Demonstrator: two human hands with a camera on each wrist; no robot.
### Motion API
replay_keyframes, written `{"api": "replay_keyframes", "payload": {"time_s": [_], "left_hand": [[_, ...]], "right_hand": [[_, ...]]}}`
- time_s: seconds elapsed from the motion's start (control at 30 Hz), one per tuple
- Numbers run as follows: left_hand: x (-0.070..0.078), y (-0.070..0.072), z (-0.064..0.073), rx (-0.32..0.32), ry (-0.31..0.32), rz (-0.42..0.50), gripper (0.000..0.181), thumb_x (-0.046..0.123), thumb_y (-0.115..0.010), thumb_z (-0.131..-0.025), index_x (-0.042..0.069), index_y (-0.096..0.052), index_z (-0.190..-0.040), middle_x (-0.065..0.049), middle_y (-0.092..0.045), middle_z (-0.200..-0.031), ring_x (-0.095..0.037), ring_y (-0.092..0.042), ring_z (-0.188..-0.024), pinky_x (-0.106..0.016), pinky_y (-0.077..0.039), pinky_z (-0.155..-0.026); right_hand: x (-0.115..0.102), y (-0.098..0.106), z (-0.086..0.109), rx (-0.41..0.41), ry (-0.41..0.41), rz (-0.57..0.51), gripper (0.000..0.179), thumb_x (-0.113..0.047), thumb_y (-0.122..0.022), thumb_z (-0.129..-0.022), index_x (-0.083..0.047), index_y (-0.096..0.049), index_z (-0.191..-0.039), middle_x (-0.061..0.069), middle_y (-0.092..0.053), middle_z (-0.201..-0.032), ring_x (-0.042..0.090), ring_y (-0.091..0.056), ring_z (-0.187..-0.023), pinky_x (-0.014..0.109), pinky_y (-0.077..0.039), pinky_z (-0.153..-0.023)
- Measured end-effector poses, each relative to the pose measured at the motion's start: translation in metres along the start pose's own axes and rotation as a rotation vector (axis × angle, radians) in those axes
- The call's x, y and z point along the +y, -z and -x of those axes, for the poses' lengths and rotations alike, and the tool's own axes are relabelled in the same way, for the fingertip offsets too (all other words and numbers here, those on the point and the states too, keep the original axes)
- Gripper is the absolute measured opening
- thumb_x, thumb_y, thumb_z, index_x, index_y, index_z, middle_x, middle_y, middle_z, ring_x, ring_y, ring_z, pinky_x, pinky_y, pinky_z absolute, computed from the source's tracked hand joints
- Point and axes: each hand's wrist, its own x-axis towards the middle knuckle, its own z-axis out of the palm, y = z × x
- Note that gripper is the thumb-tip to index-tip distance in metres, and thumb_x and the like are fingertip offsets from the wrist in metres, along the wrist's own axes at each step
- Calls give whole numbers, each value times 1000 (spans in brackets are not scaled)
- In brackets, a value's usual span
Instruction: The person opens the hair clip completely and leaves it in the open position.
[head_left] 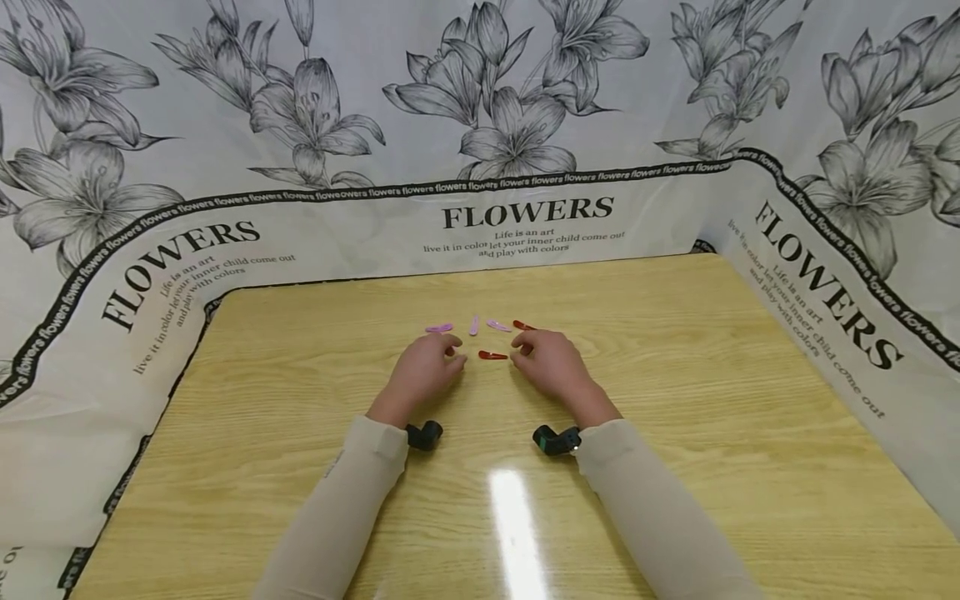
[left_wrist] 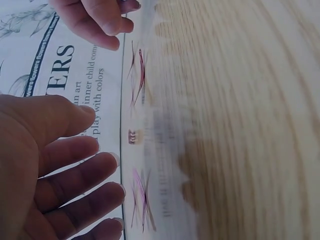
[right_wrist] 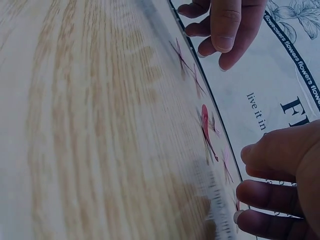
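Small snap hair clips lie on the wooden table. In the head view, a purple clip, an upright-pointing lilac clip, a slanted lilac clip and a red clip form a back row. Nearer to me lies another red clip, between my two hands. My left hand hovers to its left, fingers loosely bent with nothing in them. To its right is my right hand, its fingers also relaxed and holding nothing; the fingertips come close to the red clip. Both wrist views show the clips blurred beyond the spread fingers.
Around the wooden table hangs a white cloth with printed flowers and lettering, at the back and both sides. Each wrist carries a black camera, the left camera and the right camera. Light glares on the tabletop in front.
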Motion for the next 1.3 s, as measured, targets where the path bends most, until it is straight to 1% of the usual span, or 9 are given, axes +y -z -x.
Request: {"api": "replay_keyframes", "payload": {"time_s": [0.23, 0.37, 0.63, 0.77, 0.93, 1.1, 1.3], "left_hand": [[1, -3, -5, -11, -15, 35, 35, 27, -60, -94, 8, -65, -123, -9, -68, -114, -23, -63, -105, -40, -48, -96], [1, -7, -9, -4, -8, 65, 34, 25, -60, -94, 7, -65, -122, -8, -68, -112, -22, -63, -102, -39, -49, -95], [3, -9, -15, -10, 2, 89, 31, 21, -60, -93, 5, -66, -119, -7, -69, -102, -18, -61, -88, -35, -51, -85], [5, -10, -17, -13, -13, 93, 29, 18, -61, -93, 4, -67, -117, -7, -69, -101, -17, -60, -85, -34, -51, -82], [7, -11, -19, -14, -22, 111, 28, 14, -61, -92, 2, -68, -116, -9, -70, -101, -18, -60, -86, -35, -51, -84], [8, -13, -22, -19, -20, 126, 26, 15, -61, -92, 2, -68, -114, -9, -69, -100, -19, -60, -87, -35, -50, -85], [8, -16, -27, -10, -38, 118, 23, 13, -60, -91, 2, -71, -108, -9, -71, -103, -21, -64, -96, -37, -50, -89]], "right_hand": [[1, -7, -6, 10, 8, 29, 25, -26, -63, -92, -11, -70, -111, 5, -70, -99, 21, -64, -91, 40, -51, -82], [1, -9, -9, 12, 3, 45, 24, -26, -64, -91, -11, -71, -109, 4, -70, -97, 20, -63, -89, 39, -51, -82], [-5, -10, -9, 0, -11, 46, 23, -25, -64, -91, -11, -72, -108, 5, -70, -98, 20, -62, -88, 39, -51, -81], [-5, -10, -10, -9, -21, 55, 22, -25, -65, -91, -11, -72, -107, 4, -70, -100, 21, -64, -92, 40, -51, -83], [-4, -12, -13, -18, -29, 62, 22, -25, -65, -91, -12, -72, -106, 4, -71, -101, 22, -64, -94, 40, -51, -84], [-5, -12, -14, -30, -23, 70, 22, -26, -64, -91, -11, -73, -106, 5, -72, -103, 23, -65, -96, 41, -51, -85], [-7, -10, -16, -38, -23, 99, 20, -25, -64, -90, -12, -74, -101, 5, -73, -98, 25, -65, -92, 41, -51, -82]]}}
